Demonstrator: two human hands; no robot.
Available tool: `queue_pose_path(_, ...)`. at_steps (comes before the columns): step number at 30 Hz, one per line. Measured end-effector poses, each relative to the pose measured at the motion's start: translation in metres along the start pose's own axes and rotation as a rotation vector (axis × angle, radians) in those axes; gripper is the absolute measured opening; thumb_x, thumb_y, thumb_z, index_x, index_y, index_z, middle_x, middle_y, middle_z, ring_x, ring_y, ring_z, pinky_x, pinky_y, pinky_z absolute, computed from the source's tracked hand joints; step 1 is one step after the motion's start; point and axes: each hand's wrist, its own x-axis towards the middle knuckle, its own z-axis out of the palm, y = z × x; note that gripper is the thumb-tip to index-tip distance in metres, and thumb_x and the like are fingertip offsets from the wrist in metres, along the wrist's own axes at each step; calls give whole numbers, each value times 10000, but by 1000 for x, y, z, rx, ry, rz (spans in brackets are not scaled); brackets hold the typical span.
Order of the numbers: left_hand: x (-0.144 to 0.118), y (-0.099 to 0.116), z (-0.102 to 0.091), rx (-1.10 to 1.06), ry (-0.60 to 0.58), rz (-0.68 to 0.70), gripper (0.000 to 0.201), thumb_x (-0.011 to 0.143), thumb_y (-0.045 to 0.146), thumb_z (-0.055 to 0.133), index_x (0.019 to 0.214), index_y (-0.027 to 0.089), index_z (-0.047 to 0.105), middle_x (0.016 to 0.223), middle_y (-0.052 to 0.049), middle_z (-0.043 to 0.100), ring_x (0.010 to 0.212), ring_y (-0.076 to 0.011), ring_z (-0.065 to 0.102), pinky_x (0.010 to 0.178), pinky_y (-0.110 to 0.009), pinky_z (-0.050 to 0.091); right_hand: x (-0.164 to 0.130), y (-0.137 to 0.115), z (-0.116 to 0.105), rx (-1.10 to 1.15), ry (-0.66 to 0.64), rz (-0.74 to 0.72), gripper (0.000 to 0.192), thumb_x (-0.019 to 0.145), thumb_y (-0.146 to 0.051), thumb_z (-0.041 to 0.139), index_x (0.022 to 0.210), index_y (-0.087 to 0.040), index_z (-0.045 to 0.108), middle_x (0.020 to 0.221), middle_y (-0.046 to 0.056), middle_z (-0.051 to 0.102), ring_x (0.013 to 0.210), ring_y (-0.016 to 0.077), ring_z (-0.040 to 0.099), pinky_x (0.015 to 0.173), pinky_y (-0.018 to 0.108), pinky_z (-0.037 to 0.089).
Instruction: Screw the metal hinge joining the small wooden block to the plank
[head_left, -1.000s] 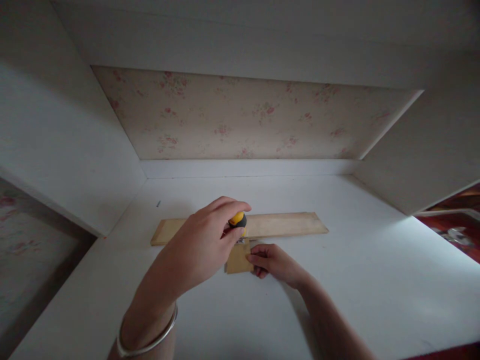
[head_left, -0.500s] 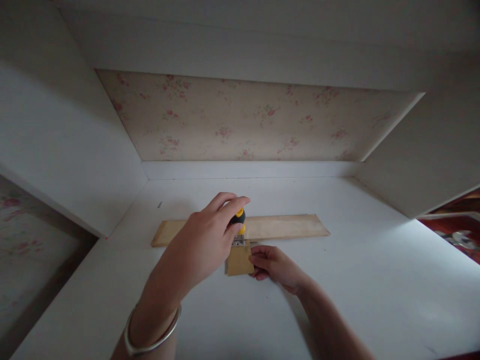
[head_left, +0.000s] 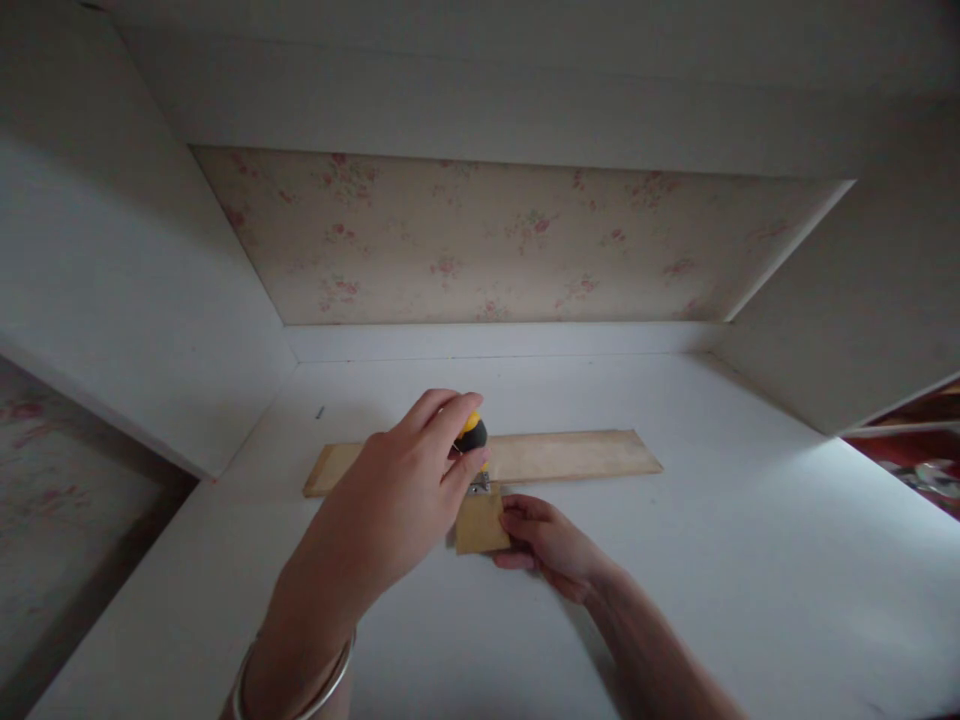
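My left hand (head_left: 412, 480) is closed round the yellow and black handle of a screwdriver (head_left: 472, 435), held upright over a small metal hinge (head_left: 480, 485). The screwdriver's tip is too small to make out. The hinge lies where a small square wooden piece (head_left: 481, 525) meets a long flat wooden board (head_left: 574, 455). On the right, my right hand (head_left: 551, 545) pinches the edge of the small piece between thumb and fingers. My left hand and wrist hide part of the board.
A small screw (head_left: 320, 412) lies on the white tabletop (head_left: 697, 580) at the left. White panels (head_left: 150, 270) rise on both sides, and floral wallpaper (head_left: 480, 240) shows at the back. Reddish items (head_left: 919, 470) sit past the right edge.
The fingers of my left hand have shifted a little round the screwdriver handle, which shows more of its black part. My right hand's lower fingers have moved slightly under the small wooden piece.
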Motion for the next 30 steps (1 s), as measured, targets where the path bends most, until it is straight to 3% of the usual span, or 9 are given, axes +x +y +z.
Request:
queue_pose_path(2,-2,2,-2,-29,-57,43,375,884,161,505,1238,279,474,1164,-29,578,918,-170,616,734,-256,515,-1,-1,0,27,-34,-9,270,814,-263,619,1069,-180,586,1124,94,613,1008,200,596,685,252,549)
queue_pose_path(5,-4,6,-4,-63,-53,67,344,878,126,489,1188,275,503,1151,-29,588,925,-167,618,768,-263,510,-3,-3,2,55,-62,-27,316,804,-241,637,1113,-207,575,1159,79,605,1035,200,588,715,267,548)
queue_pose_path(11,-3,6,-1,-86,-89,11,305,867,185,540,1156,273,494,965,1,653,733,-153,649,621,-235,506,-1,-1,3,65,-81,-39,334,801,-258,658,1118,-196,570,1146,87,610,1023,203,598,714,266,548)
queue_pose_path(16,1,9,1,44,-102,83,500,891,208,504,1354,311,345,1086,-18,607,725,-144,641,641,-243,508,0,0,2,55,-108,-64,361,806,-272,662,1143,-195,561,1161,92,605,1020,203,600,723,275,546)
queue_pose_path(19,5,9,2,120,-119,137,440,923,198,443,1336,341,386,1176,-10,553,758,-125,632,664,-230,510,0,0,1,54,-96,-59,352,800,-269,668,1126,-186,565,1141,95,615,1015,206,599,749,299,539)
queue_pose_path(23,8,3,4,76,-43,171,323,916,175,471,1228,257,485,1215,-34,536,926,-156,606,761,-245,510,0,1,0,57,-108,-64,339,813,-270,655,1127,-185,560,1157,98,608,1037,214,588,768,317,531)
queue_pose_path(28,11,-1,9,-4,56,110,215,849,282,622,1037,208,548,1012,-28,599,804,-159,614,652,-245,517,0,2,-1,61,-111,-66,357,820,-262,648,1149,-179,536,1152,101,611,1019,213,599,769,325,531)
queue_pose_path(30,12,0,13,-11,94,89,232,849,285,620,1052,205,540,1036,-34,599,834,-171,618,653,-253,523,-1,1,0,57,-115,-69,353,825,-263,643,1150,-176,537,1160,103,608,1024,213,598,765,317,530)
